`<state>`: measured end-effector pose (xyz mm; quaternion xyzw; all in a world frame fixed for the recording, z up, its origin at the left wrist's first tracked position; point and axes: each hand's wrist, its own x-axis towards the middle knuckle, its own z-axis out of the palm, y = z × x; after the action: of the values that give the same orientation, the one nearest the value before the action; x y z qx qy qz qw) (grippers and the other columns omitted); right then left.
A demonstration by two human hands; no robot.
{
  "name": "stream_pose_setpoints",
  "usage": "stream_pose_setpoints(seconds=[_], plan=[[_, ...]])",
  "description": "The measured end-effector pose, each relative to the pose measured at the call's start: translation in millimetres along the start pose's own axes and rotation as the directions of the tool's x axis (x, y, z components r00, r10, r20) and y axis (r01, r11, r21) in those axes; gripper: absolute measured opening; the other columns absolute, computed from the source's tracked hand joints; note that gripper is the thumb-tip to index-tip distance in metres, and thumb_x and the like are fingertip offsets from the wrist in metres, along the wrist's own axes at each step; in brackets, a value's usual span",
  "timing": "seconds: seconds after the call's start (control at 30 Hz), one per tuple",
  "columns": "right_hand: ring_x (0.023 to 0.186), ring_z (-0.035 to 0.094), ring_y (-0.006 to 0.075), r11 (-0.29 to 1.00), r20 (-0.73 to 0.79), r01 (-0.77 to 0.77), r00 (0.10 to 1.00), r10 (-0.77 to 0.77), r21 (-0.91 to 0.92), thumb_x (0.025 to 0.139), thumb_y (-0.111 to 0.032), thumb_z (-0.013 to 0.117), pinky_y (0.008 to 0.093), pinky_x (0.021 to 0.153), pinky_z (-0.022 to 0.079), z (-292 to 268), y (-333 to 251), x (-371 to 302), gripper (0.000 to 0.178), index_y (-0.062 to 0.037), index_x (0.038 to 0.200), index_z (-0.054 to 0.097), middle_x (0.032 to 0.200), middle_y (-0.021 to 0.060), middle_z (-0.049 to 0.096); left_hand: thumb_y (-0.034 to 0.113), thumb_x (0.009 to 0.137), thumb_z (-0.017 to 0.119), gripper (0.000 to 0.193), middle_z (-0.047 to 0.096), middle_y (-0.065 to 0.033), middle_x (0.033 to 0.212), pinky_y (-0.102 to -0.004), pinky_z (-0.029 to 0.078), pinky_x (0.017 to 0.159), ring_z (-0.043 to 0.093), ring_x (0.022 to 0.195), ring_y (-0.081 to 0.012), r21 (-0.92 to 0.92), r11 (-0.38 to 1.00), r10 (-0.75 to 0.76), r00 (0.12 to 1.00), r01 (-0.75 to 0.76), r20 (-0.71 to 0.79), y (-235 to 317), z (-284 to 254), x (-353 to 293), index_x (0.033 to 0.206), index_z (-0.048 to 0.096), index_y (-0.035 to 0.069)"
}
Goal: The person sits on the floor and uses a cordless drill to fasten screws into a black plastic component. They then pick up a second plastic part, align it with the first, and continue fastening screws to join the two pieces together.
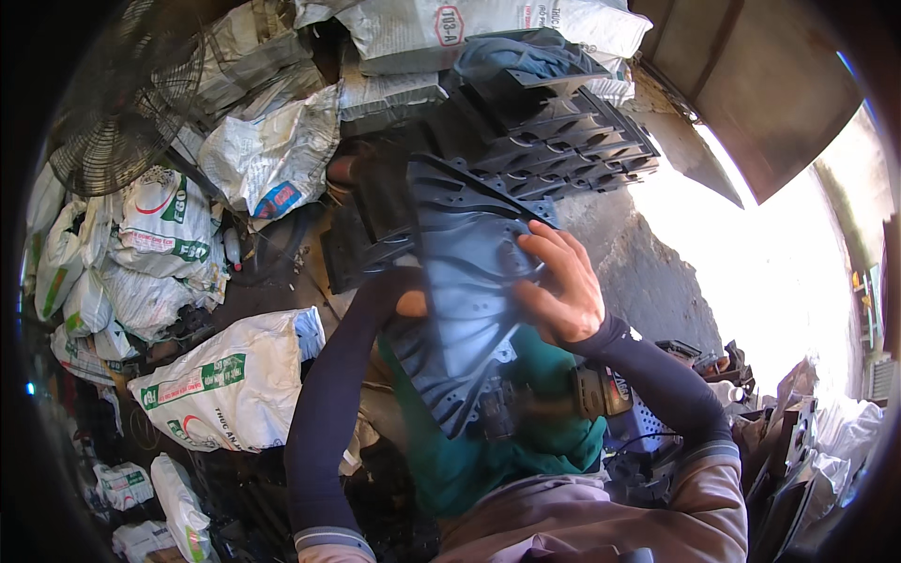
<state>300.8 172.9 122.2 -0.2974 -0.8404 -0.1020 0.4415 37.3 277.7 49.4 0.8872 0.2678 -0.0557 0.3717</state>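
Note:
A large black plastic panel [465, 281] with curved ribs and small holes along its edges is tilted in front of my body, its face shining with light. My left hand [411, 303] grips the panel from its left edge; the fingers are behind it and only a small part shows. My right hand [568, 289] lies against the panel's right side with the fingers spread. Below it, on green cloth over my lap, is a cordless power tool [601, 390], partly blurred. Its dark front end [497, 409] is beside the panel's lower edge.
Stacked black moulded parts [563, 141] stand ahead, with blue cloth [516, 56] on top. White printed sacks [235, 380] lie at the left, below a black fan [127, 122]. A purple perforated basket [643, 427] and dark scraps are at the right.

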Motion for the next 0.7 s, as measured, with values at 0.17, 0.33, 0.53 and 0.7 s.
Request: stream_pose_setpoints(seconds=[0.17, 0.33, 0.53, 0.7], plan=[[0.104, 0.060, 0.0463, 0.997, -0.069, -0.076, 0.995, 0.077, 0.022, 0.056, -0.004, 0.071, 0.0499, 0.081, 0.052, 11.5, -9.8, -13.5, 0.032, -0.0010, 0.088, 0.063, 0.111, 0.0290, 0.057, 0.020, 0.088, 0.058, 0.026, 0.063, -0.0162, 0.111, -0.0419, 0.042, 0.095, 0.056, 0.109, -0.0344, 0.228, 0.963, 0.224, 0.894, -0.142, -0.388, 7.8, 21.1, 1.8, 0.104, 0.065, 0.001], [0.110, 0.057, 0.0482, 0.993, -0.074, -0.103, 0.991, 0.108, 0.064, 0.059, -0.002, 0.069, 0.0538, 0.089, 0.049, 22.0, -18.0, -21.8, 0.030, -0.0023, 0.088, 0.064, 0.115, 0.0282, 0.054, 0.013, 0.084, 0.057, 0.029, 0.060, -0.0175, 0.114, -0.0446, 0.040, 0.096, 0.053, 0.110, -0.0388, 0.241, 0.959, 0.110, 0.582, 0.152, -0.806, 35.4, 54.7, -27.9, 0.109, 0.062, 0.000], [0.117, 0.053, 0.0502, 0.986, -0.057, -0.150, 0.986, 0.154, 0.066, 0.061, 0.004, 0.068, 0.0541, 0.093, 0.048, 29.3, -18.5, -29.3, 0.032, -0.0027, 0.091, 0.064, 0.123, 0.0285, 0.050, 0.026, 0.079, 0.073, 0.061, 0.056, -0.0237, 0.118, -0.0457, 0.041, 0.095, 0.053, 0.111, -0.0385, -0.300, 0.796, -0.345, -0.012, 0.525, -0.938, 106.0, 128.3, -67.4, 0.128, 0.050, -0.003], [0.121, 0.051, 0.0507, 0.984, -0.007, -0.157, 0.987, 0.158, 0.085, 0.061, 0.010, 0.063, 0.0511, 0.092, 0.050, 32.2, -16.1, -27.5, 0.035, -0.0016, 0.094, 0.063, 0.127, 0.0297, 0.047, 0.032, 0.073, 0.081, 0.071, 0.058, -0.0198, 0.113, -0.0403, 0.046, 0.088, 0.057, 0.104, -0.0315, -0.687, 0.632, -0.767, 0.165, 0.358, -0.620, 136.0, 173.1, -83.6, 0.128, 0.051, -0.002]])
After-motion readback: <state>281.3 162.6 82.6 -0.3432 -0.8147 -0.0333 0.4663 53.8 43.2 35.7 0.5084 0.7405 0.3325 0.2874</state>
